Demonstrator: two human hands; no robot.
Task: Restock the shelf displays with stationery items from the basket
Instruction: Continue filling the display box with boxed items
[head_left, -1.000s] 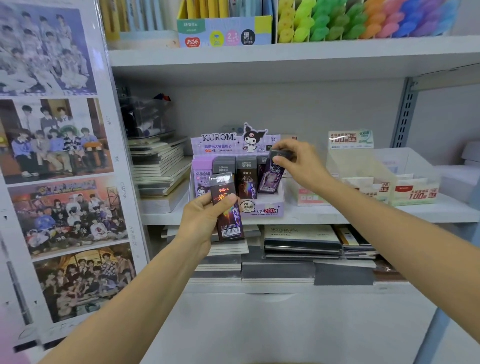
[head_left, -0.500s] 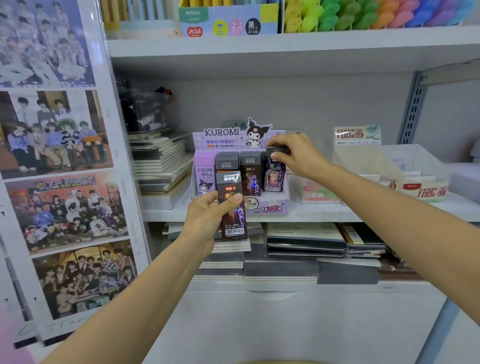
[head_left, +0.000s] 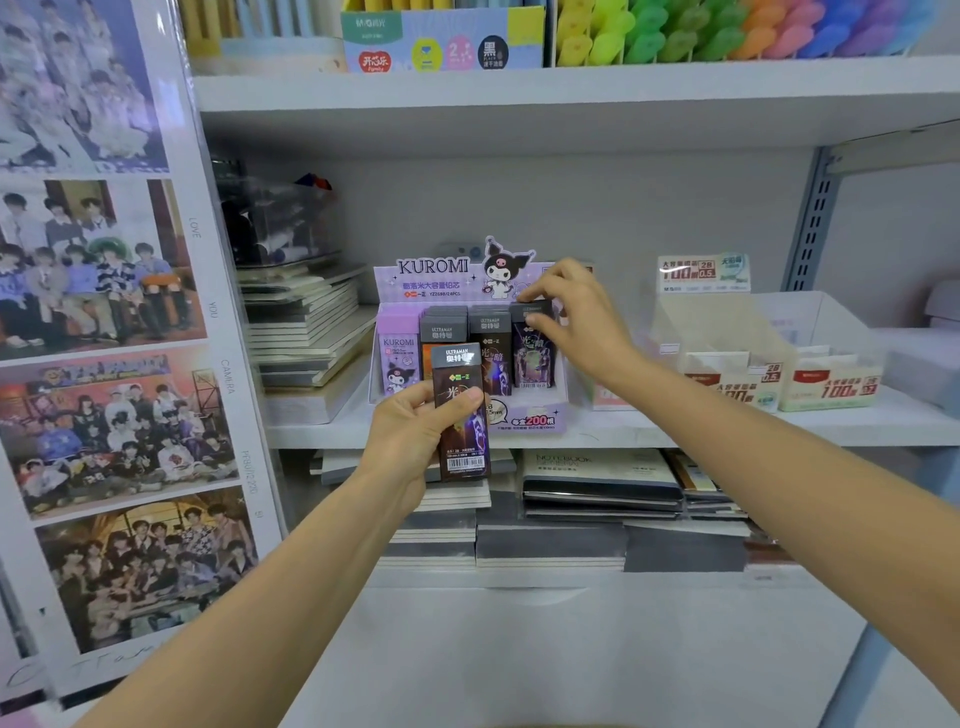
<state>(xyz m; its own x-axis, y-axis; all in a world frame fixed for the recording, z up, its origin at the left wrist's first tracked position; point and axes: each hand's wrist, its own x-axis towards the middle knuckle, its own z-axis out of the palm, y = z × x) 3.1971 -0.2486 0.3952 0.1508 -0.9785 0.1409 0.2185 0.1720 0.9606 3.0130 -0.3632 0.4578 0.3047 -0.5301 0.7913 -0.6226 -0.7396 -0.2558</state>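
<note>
A purple Kuromi display box (head_left: 530, 415) stands on the middle shelf (head_left: 675, 426), holding upright lead-refill cases. My left hand (head_left: 410, 441) grips a dark Ultraman refill case (head_left: 462, 415) upright, just in front of the display's left half. My right hand (head_left: 576, 317) pinches the top of the rightmost dark refill case (head_left: 532, 345), which stands upright in the display's right slot. A lilac Kuromi case (head_left: 397, 356) fills the left slot. The basket is out of view.
Stacked notebooks (head_left: 306, 327) lie left of the display, more (head_left: 597, 483) on the shelf below. White lead-refill boxes (head_left: 769, 374) stand to the right. A poster panel (head_left: 104, 338) walls the left side. Colourful pens (head_left: 727, 31) fill the top shelf.
My right hand has pushed the rightmost case from tilted to upright in its slot. My left hand with its case rose slightly closer to the display.
</note>
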